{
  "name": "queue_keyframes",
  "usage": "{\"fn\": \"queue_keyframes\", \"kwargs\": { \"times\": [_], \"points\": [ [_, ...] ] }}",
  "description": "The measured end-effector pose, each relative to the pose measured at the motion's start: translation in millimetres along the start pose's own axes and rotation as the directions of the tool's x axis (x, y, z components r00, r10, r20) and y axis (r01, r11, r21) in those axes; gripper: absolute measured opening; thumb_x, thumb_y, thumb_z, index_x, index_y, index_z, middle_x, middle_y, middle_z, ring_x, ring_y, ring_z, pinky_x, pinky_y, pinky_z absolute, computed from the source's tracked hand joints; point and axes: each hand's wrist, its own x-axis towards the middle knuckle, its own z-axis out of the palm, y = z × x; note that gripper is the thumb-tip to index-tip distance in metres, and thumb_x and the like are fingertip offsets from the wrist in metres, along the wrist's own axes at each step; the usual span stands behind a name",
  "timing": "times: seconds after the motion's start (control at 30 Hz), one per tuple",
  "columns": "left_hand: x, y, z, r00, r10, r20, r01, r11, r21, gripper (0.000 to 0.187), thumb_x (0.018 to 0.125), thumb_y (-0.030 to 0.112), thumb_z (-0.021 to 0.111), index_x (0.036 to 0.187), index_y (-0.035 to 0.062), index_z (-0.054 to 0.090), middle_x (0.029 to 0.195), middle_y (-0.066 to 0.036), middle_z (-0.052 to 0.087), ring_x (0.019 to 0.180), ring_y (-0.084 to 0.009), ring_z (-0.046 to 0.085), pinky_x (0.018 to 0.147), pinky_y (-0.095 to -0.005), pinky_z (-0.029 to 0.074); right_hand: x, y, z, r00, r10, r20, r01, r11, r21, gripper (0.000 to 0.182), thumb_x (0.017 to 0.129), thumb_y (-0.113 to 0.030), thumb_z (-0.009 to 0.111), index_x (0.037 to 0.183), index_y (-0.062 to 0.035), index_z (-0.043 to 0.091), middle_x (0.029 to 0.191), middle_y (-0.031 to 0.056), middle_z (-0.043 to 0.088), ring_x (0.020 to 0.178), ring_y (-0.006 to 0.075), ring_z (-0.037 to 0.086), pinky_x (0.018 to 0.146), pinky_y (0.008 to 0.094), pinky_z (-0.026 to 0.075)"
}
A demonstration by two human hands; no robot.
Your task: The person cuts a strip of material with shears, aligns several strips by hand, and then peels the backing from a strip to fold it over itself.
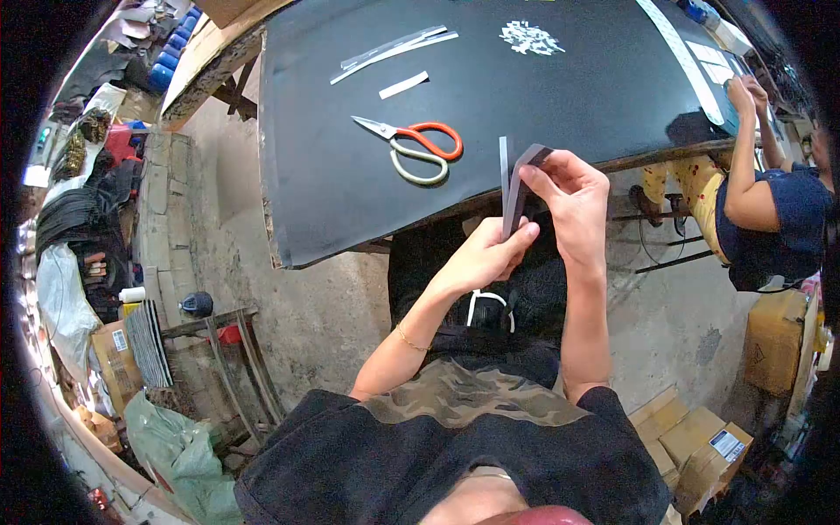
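Just off the front edge of the dark table, my left hand pinches the lower end of some narrow strips, one pale and one dark. My right hand grips the upper end of the dark strip, which bends over at the top. Scissors with one red and one white handle lie on the table to the left, blades apart. Beyond them rest a short white strip and several long pale strips. A pile of small white pieces lies farther back.
A long white ruler-like strip lies at the table's right. Another person sits there, hands near white pieces. Cardboard boxes stand at the lower right. A wooden frame and piled materials are at the left.
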Motion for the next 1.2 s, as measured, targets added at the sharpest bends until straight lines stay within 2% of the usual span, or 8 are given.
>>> {"fn": "queue_keyframes", "kwargs": {
  "times": [0.07,0.17,0.37,0.57,0.7,0.9,1.07,1.2],
  "points": [
    [1,-2,-1,1.000,-0.028,0.010,0.028,1.000,0.002,0.035,0.097,0.034,0.050,0.070,0.0134,0.041,0.056,0.009,0.032,0.045,-0.0023,0.025,0.040,-0.0203,0.019,4,1,-2,0.999,-0.015,0.033,0.015,1.000,0.015,0.017,0.082,0.000,0.068,0.099,0.0012,0.066,0.098,0.0082,0.067,0.084,0.0119,0.062,0.078,0.0255,0.050],
    [1,1,0,0.998,-0.060,-0.004,0.060,0.998,0.024,0.037,0.097,0.035,0.049,0.067,0.0139,0.041,0.056,0.009,0.032,0.045,-0.0024,0.025,0.040,-0.0203,0.020,11,6,-3,0.991,0.026,0.134,-0.061,0.963,0.261,0.016,0.085,-0.003,0.065,0.100,0.0017,0.065,0.106,0.0124,0.065,0.088,0.0163,0.063,0.082,0.0300,0.051],
    [8,-6,-5,0.995,-0.091,-0.038,0.096,0.981,0.166,0.038,0.097,0.037,0.047,0.069,0.0104,0.044,0.057,0.008,0.034,0.046,-0.0028,0.028,0.040,-0.0204,0.024,15,3,3,0.984,0.114,0.136,-0.151,0.940,0.305,0.021,0.088,-0.004,0.061,0.108,0.0015,0.059,0.102,0.0157,0.065,0.084,0.0179,0.066,0.069,0.0271,0.055],
    [10,-7,0,0.999,-0.020,0.031,0.022,0.997,-0.078,0.046,0.095,0.055,0.038,0.089,0.0100,0.047,0.060,0.008,0.031,0.046,-0.0025,0.024,0.040,-0.0190,0.019,22,9,-5,0.986,0.144,0.082,-0.164,0.920,0.355,0.033,0.086,-0.001,0.063,0.116,0.0011,0.051,0.088,0.0157,0.067,0.072,0.0176,0.066,0.064,0.0262,0.056],
    [13,-7,-1,0.997,0.069,0.043,-0.060,0.982,-0.177,0.055,0.093,0.062,0.033,0.097,0.0084,0.047,0.060,0.006,0.031,0.045,-0.0028,0.022,0.040,-0.0190,0.018,23,9,-7,0.984,0.130,0.125,-0.170,0.897,0.409,0.039,0.086,0.002,0.061,0.122,-0.0012,0.047,0.097,0.0196,0.066,0.079,0.0199,0.067,0.067,0.0271,0.057],
    [14,-5,0,0.991,0.129,-0.033,-0.132,0.984,-0.121,0.049,0.095,0.055,0.037,0.101,0.0078,0.048,0.060,0.005,0.032,0.045,-0.0034,0.024,0.040,-0.0188,0.019,26,6,-5,0.990,0.082,0.119,-0.125,0.900,0.417,0.024,0.090,-0.004,0.057,0.114,-0.0024,0.055,0.104,0.0205,0.064,0.084,0.0222,0.067,0.073,0.0308,0.056],
    [12,-9,6,0.972,0.220,-0.083,-0.219,0.976,0.019,0.047,0.097,0.049,0.039,0.112,0.0059,0.048,0.064,0.001,0.043,0.050,-0.0059,0.038,0.045,-0.0198,0.032,27,6,-3,0.993,0.054,0.107,-0.097,0.890,0.446,0.012,0.091,-0.005,0.056,0.103,-0.0015,0.057,0.104,0.0195,0.064,0.085,0.0234,0.066,0.076,0.0328,0.056],
    [10,-13,5,0.961,0.272,-0.044,-0.273,0.962,-0.021,0.049,0.097,0.049,0.038,0.112,0.0040,0.050,0.067,-0.001,0.046,0.052,-0.0068,0.041,0.047,-0.0205,0.035,25,7,2,0.993,0.051,0.106,-0.091,0.901,0.424,0.008,0.092,-0.004,0.054,0.099,-0.0002,0.056,0.100,0.0184,0.064,0.085,0.0239,0.066,0.075,0.0333,0.056]
  ]
}}
